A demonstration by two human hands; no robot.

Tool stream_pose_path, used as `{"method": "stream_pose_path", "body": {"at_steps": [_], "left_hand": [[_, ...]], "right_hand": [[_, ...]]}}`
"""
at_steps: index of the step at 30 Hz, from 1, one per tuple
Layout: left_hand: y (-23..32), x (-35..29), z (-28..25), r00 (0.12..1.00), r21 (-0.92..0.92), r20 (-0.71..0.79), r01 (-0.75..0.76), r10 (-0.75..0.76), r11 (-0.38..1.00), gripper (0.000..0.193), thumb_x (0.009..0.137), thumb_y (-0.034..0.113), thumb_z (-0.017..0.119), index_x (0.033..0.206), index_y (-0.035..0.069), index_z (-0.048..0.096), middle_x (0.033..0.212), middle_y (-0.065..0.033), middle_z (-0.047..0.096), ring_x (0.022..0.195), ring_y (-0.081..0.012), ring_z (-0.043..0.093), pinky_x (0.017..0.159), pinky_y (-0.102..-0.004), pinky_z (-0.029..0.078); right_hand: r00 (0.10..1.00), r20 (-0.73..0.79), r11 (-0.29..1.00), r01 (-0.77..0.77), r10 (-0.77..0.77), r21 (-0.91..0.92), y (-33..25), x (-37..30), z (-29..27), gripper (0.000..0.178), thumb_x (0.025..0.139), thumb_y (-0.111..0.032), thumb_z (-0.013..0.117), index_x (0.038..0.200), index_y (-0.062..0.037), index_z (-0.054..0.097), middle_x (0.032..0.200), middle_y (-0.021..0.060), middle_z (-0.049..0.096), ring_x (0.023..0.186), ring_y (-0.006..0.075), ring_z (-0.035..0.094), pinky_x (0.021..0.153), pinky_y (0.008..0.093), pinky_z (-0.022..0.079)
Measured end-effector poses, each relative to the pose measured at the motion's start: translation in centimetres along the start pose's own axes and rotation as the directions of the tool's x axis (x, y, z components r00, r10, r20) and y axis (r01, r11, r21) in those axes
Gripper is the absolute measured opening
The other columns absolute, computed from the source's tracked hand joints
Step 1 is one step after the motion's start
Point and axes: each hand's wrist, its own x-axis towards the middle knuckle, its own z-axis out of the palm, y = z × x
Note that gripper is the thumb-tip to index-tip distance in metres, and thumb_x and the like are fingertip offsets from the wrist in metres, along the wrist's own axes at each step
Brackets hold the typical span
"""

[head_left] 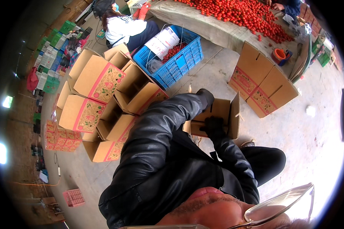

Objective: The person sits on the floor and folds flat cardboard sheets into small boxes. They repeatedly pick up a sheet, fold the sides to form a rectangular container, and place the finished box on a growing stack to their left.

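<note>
A brown cardboard box stands on the floor in front of me, its top flaps up. My left hand, in a black glove, is at the box's far left edge; its fingers are hidden behind the cuff and glove. Inside the box, against the brown cardboard, is my right hand in a dark glove, its fingers partly spread. No object shows in that hand. Both arms are in black leather-like sleeves.
Several opened cartons with red printed bands are stacked at the left. Beyond them stands a blue crate holding small red tomatoes. More slotted cardboard stands at the right. A covered table bears tomatoes; a person sits beside it.
</note>
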Motion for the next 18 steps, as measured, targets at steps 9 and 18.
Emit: {"method": "stream_pose_path", "body": {"at_steps": [9, 18], "left_hand": [[0.3, 2.6, 2.7, 0.965, -0.060, -0.106, -0.245, 0.238, 0.968, 0.027, 0.076, 0.027, 0.065, 0.095, 0.010, 0.074, 0.095, -0.0110, 0.071, 0.090, -0.0309, 0.068, 0.071, -0.0442, 0.054], [-0.2, 1.4, 3.0, 0.973, -0.172, 0.061, -0.208, 0.222, 0.963, 0.028, 0.078, 0.028, 0.063, 0.096, 0.009, 0.074, 0.099, -0.0144, 0.070, 0.094, -0.0332, 0.066, 0.078, -0.0432, 0.052]], "right_hand": [[0.988, 0.096, 0.977, -0.136, 0.121, 0.167, 3.1, 2.2, 5.0, 0.056, 0.068, -0.048, 0.075, 0.105, -0.0060, 0.066, 0.101, 0.0182, 0.065, 0.097, 0.0341, 0.061, 0.088, 0.0477, 0.045], [0.929, -0.369, 0.999, -0.015, 0.003, -0.031, 1.4, 2.3, 3.7, 0.065, 0.067, -0.033, 0.076, 0.119, -0.0015, 0.054, 0.123, 0.0214, 0.052, 0.118, 0.0397, 0.045, 0.098, 0.0544, 0.034]]}}
